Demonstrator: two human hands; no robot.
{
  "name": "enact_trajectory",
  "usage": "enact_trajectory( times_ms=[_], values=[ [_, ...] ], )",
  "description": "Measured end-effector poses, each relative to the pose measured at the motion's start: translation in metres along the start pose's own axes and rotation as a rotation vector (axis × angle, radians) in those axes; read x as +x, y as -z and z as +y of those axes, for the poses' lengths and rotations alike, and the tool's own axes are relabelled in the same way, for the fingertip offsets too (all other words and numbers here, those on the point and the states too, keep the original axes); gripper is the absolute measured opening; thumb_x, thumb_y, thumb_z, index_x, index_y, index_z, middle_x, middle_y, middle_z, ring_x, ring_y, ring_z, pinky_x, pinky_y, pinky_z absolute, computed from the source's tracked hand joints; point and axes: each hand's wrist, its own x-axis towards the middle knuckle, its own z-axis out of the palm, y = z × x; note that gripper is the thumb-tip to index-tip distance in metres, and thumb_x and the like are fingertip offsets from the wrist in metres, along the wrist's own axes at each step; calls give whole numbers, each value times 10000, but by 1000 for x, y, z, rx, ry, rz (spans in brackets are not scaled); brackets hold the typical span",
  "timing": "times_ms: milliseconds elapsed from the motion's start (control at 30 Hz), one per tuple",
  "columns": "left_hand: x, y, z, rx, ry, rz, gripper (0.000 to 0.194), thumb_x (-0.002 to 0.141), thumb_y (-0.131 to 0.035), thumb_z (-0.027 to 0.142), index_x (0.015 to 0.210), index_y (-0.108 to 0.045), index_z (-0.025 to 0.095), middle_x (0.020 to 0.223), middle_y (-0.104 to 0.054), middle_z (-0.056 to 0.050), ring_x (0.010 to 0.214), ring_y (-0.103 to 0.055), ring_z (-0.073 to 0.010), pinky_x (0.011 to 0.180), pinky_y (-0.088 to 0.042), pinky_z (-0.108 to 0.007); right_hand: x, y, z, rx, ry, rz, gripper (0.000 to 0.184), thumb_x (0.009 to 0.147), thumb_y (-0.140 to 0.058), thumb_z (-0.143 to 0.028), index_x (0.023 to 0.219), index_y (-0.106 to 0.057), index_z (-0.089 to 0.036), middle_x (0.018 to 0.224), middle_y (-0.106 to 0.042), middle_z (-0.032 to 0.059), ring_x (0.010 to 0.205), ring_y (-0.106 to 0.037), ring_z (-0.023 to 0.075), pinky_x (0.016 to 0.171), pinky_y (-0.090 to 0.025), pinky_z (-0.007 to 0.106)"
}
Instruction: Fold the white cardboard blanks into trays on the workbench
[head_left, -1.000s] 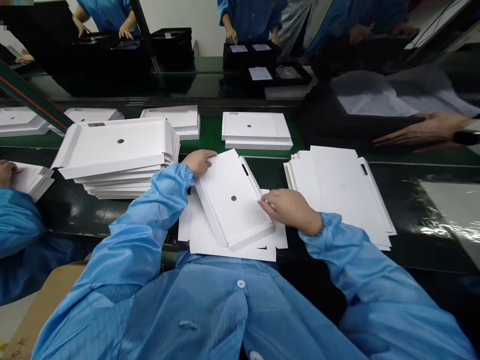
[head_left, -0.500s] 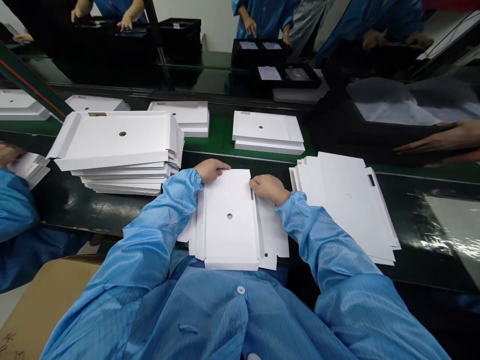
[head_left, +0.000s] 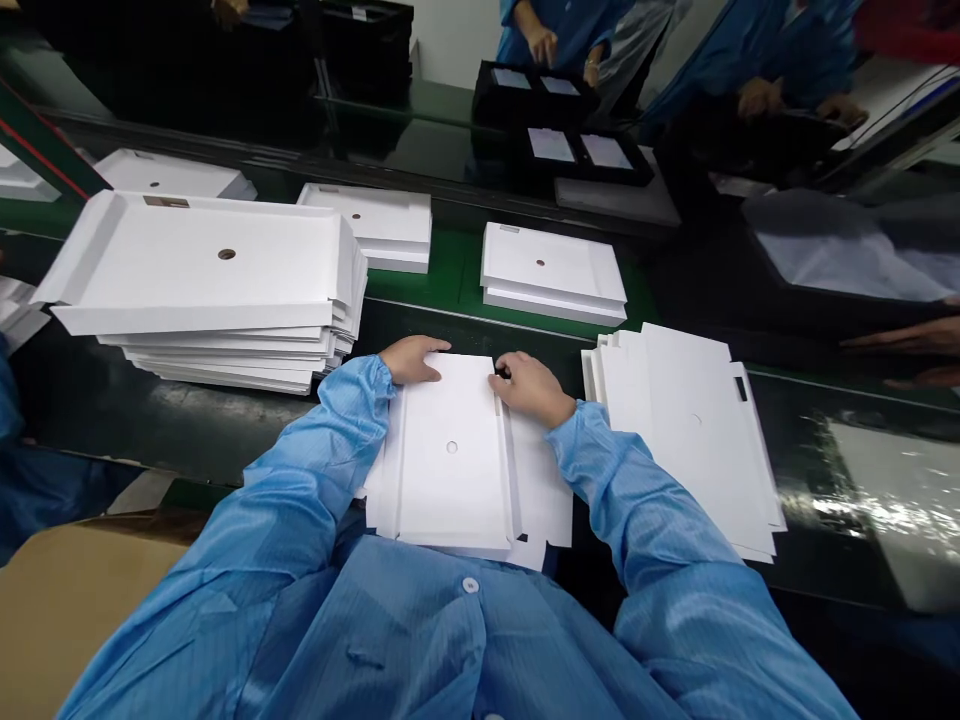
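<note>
White card forms the tray [head_left: 451,495] before us, atop flat sheets [head_left: 546,480]. Our left hand [head_left: 411,360] and right hand [head_left: 531,387] flank its far corners, fingers half curled; whether they pinch, we can't tell. We'd best press both walls evenly, lest the folds skew or crease.

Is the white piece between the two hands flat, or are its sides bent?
Bent: the white piece has long sides angled along creases from its panel.
</note>
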Motion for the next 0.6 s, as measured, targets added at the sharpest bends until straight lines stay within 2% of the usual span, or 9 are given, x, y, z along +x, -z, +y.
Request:
enact_trajectory(
  times_ms=[33, 100, 167, 267, 367, 433, 533, 600],
  values=[
    [0, 2, 1, -31, -25, -4, 739, 704, -799, 276, 1409, -585, 229, 1393, -623, -53, 1267, -589, -246, 1114, -438, -304, 3, -1, 1, 75, 27, 14, 464, 895, -569, -420, 1267, -593, -144, 1195, -654, 157, 1065, -617, 262, 888, -472, 344],
    [-1, 6, 1, -97, -73, 5, 772, 687, -809, 264, 1421, -572, 227, 1354, -639, -54, 1226, -608, -234, 1091, -455, -309, 10, -3, 5, 254, 63, -43, 687, 860, -631, -397, 1450, -415, -119, 1309, -597, 182, 1110, -609, 262, 930, -491, 369],
    [-4, 9, -4, -150, -73, 43, 821, 666, -827, 277, 1437, -551, 221, 1312, -647, -64, 1152, -635, -221, 1045, -487, -321, 15, -5, 10, 441, 72, -137, 774, 853, -644, -352, 1513, -304, -135, 1308, -601, 163, 1070, -632, 239, 911, -519, 370],
    [-10, 9, -17, -202, 25, 43, 938, 629, -857, 308, 1484, -489, 199, 1191, -689, -68, 957, -682, -192, 910, -548, -312, 17, -7, 20, 667, 79, -208, 825, 845, -659, -290, 1541, -226, -197, 1242, -630, 107, 1017, -656, 211, 897, -542, 367],
    [-18, 7, -27, -335, 106, -43, 1001, 662, -839, 306, 1541, -384, 158, 972, -735, -45, 803, -695, -181, 793, -565, -310, 13, -5, 25, 786, 89, -228, 863, 833, -677, -257, 1550, -196, -236, 1232, -626, 88, 1026, -660, 209, 894, -557, 370],
    [-22, 4, -28, -548, 118, -66, 968, 710, -809, 306, 1547, -354, 132, 953, -745, -65, 841, -706, -197, 803, -568, -329, 11, -1, 25, 839, 68, -245, 843, 841, -668, -242, 1547, -206, -233, 1239, -626, 97, 1047, -660, 215, 891, -566, 373],
    [-29, 2, -23, -904, 80, -36, 870, 719, -824, 349, 1475, -454, 128, 1069, -745, -118, 986, -705, -222, 898, -555, -367, 9, 7, 21, 932, 12, -284, 775, 848, -644, -191, 1522, -262, -219, 1244, -642, 110, 1098, -652, 222, 921, -564, 379],
    [-34, 1, -20, -1041, 49, -4, 805, 686, -865, 390, 1382, -556, 128, 1094, -745, -129, 1009, -706, -233, 932, -543, -376, 8, 12, 18, 1014, -22, -310, 730, 841, -643, -161, 1491, -314, -220, 1221, -663, 102, 1110, -652, 219, 938, -561, 378]
  ],
)
